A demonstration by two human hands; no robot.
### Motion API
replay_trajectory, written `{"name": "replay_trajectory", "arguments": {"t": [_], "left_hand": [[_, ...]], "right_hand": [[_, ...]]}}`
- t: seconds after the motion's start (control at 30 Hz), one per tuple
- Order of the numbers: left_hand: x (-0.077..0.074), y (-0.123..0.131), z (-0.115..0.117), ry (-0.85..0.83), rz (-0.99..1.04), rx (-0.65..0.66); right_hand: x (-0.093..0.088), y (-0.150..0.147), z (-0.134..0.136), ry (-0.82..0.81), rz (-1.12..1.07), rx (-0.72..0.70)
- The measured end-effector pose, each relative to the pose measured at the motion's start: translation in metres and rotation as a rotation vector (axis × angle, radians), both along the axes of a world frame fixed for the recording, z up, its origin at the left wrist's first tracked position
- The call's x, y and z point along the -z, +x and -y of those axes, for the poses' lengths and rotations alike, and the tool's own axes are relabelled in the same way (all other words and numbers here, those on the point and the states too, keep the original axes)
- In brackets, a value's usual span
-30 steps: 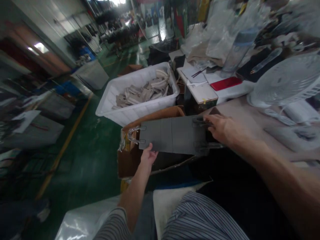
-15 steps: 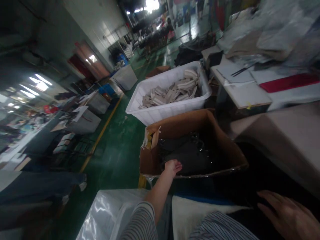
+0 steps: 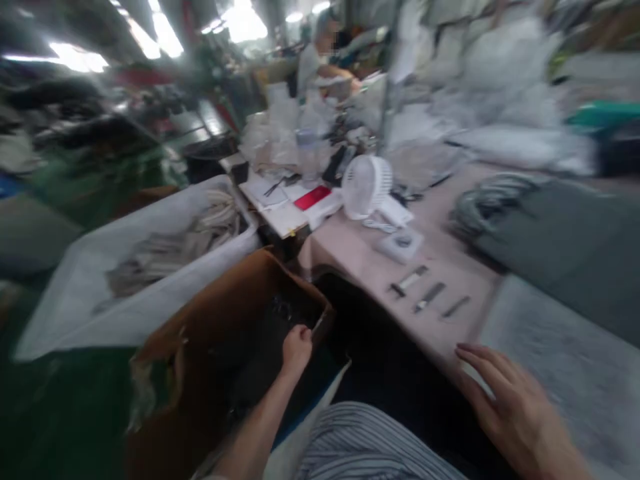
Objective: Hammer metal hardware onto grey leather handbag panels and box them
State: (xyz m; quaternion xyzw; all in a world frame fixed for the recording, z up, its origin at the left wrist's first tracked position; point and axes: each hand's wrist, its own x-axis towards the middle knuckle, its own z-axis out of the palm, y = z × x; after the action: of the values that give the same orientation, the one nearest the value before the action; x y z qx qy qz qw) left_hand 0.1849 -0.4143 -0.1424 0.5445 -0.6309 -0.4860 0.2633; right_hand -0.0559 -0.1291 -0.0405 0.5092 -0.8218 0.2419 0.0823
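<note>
My left hand (image 3: 297, 348) is over the cardboard box (image 3: 225, 287), close to its right rim. Its fingers are curled in, and nothing shows in them. Inside the box lie dark flat pieces (image 3: 255, 360), some with a shiny wrap; blur hides their detail. My right hand (image 3: 515, 400) is open at the front edge of the pink-covered table (image 3: 350, 250), fingers stretched out and thumb apart, holding nothing. Beside it lies a pale sheet-like surface (image 3: 565, 380). A dark grey stack (image 3: 565, 233) sits beyond that, with a grey coiled bundle (image 3: 493, 200) at its left end.
Several small tools (image 3: 430, 297) lie on the table, behind them a white fan (image 3: 367, 187) and a red flat item (image 3: 313, 198). A white tub (image 3: 150, 313) of beige strips stands left of the box. Further back, a person (image 3: 320, 63) works among plastic bags.
My view has swung right, bringing the tabletop into sight. My left hand's fingers have gone from stretched out to curled, and it is nearer the box's right rim. My right hand is at the table edge.
</note>
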Motion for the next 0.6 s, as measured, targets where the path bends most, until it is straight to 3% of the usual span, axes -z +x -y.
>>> {"name": "replay_trajectory", "arguments": {"t": [0.1,0.27,0.37,0.47,0.6], "left_hand": [[0.002,-0.005,0.008,-0.077,0.218,-0.005],[-0.007,-0.024,0.028,-0.139,0.351,0.031],[0.013,-0.041,0.048,-0.097,0.477,0.018],[0.049,-0.016,0.074,0.045,0.641,-0.017],[0.085,0.05,0.079,0.269,0.781,-0.037]], "right_hand": [[0.006,0.001,-0.014,-0.026,-0.031,0.14],[0.007,0.003,-0.035,-0.062,-0.054,0.171],[0.007,0.01,-0.035,-0.079,-0.093,0.112],[0.01,0.018,0.011,-0.053,-0.094,-0.082],[0.006,0.029,0.12,-0.072,-0.159,-0.372]]}}
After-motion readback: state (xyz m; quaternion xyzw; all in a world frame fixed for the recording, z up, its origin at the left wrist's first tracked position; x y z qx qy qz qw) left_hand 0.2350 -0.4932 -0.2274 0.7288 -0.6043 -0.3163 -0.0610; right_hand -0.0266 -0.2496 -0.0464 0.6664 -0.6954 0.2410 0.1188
